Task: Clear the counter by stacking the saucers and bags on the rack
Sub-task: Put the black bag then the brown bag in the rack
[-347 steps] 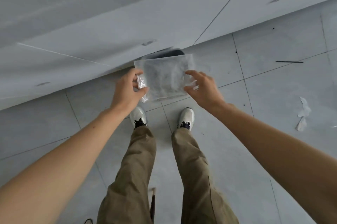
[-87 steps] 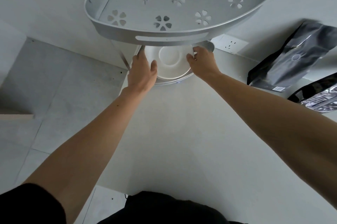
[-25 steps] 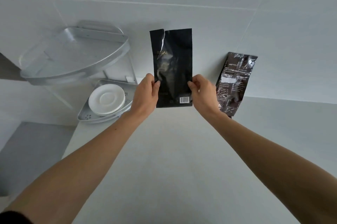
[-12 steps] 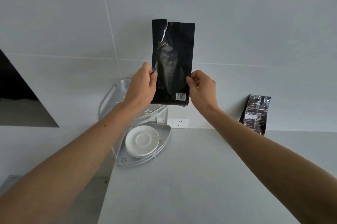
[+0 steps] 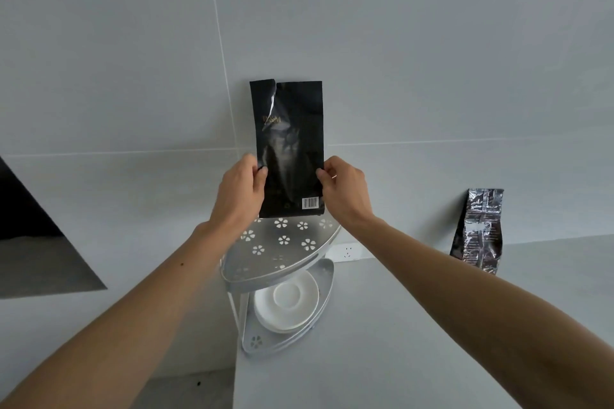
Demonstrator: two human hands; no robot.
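Pinching a black bag (image 5: 289, 146) upright by its lower edges, the left hand (image 5: 240, 190) and right hand (image 5: 345, 192) are held just above the rack (image 5: 279, 255) top shelf. Saucers (image 5: 287, 304) are stacked on the lower shelf; another bag (image 5: 478, 229) is leaned against the wall on the table (image 5: 415, 342), far right.

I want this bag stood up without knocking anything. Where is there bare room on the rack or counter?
The silver rack's flower-punched upper shelf is bare below the black foil bag. Its lower shelf is crowded by stacked white saucers. The grey counter is bare from the rack to the crinkled dark bag.
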